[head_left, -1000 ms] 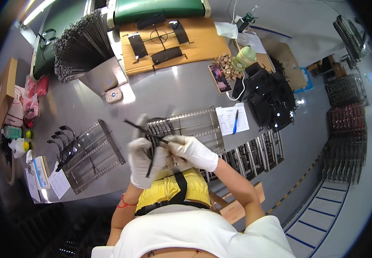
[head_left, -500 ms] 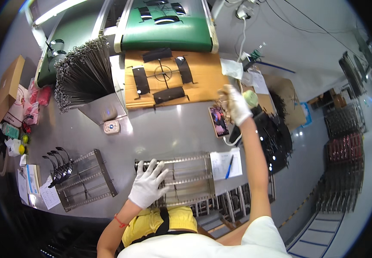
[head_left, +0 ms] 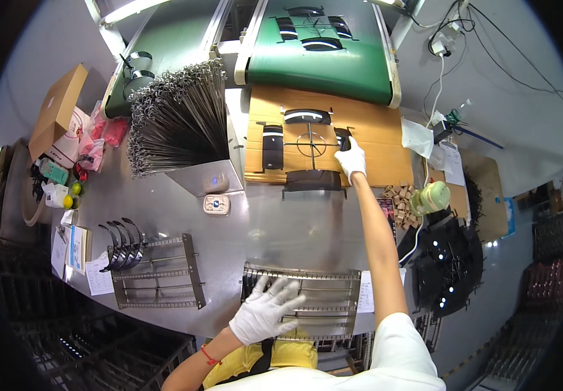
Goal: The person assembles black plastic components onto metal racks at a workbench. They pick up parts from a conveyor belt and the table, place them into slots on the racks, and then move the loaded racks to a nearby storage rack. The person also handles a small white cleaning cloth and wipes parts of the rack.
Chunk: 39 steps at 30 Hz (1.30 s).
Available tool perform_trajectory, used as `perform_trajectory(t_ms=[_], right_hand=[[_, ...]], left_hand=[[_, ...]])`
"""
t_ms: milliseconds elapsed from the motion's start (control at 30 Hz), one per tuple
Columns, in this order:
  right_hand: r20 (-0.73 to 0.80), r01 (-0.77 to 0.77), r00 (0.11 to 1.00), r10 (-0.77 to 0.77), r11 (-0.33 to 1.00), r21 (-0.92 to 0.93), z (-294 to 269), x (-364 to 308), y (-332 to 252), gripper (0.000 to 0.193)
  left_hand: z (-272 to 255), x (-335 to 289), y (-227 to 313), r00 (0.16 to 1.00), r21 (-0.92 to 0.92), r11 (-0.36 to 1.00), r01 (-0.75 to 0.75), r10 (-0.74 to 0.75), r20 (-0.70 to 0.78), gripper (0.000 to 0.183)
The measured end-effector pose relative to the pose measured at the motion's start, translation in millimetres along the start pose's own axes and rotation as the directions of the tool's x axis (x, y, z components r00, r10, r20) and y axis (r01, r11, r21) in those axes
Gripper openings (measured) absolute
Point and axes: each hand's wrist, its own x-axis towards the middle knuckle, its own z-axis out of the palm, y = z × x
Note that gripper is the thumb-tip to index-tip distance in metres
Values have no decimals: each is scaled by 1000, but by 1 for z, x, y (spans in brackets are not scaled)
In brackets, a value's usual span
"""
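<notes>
My right hand (head_left: 351, 160), in a white glove, reaches forward with its fingers together at the right-hand curved black plate (head_left: 342, 138). Its fingertips cover part of that plate; whether they hold it or something small is hidden. Several such plates surround a black cross-shaped wire frame with a ring (head_left: 311, 144), all lying on a cardboard sheet (head_left: 385, 163). My left hand (head_left: 266, 314), gloved too, has its fingers spread over the left part of a slotted metal rack (head_left: 327, 274) near the table's front edge. Dark strips in the rack show beside those fingers.
Behind the cardboard is a green conveyor belt (head_left: 359, 72) carrying a similar assembly. Hooked wire rods (head_left: 180, 124) fill a metal holder. Another rack (head_left: 157, 270) bears curved black pieces at left. Tan blocks (head_left: 400, 199), a green bottle (head_left: 432, 197) and heaped black parts (head_left: 447, 264) lie right.
My right hand has moved from the tan blocks beside the phone to the right-hand black plate on the cardboard. My left hand stays spread at the rack. The view has shifted.
</notes>
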Motion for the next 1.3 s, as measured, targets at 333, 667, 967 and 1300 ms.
perform_trajectory(t_ms=[333, 667, 967, 1300], right_hand=[[541, 173, 840, 32, 931, -323, -109, -292, -117, 60], [296, 24, 954, -46, 997, 77, -120, -421, -82, 67], [584, -185, 804, 112, 980, 67, -64, -471, -43, 62], [534, 16, 845, 32, 996, -86, -60, -468, -59, 65]], left_hand=[[70, 62, -49, 864, -913, 360, -191, -380, -331, 97], [-64, 20, -3, 836, -802, -462, -378, -542, -82, 64], [-89, -48, -27, 966, -756, -605, -249, -96, -242, 70], [-87, -83, -27, 972, -756, -615, -224, -199, -125, 69]])
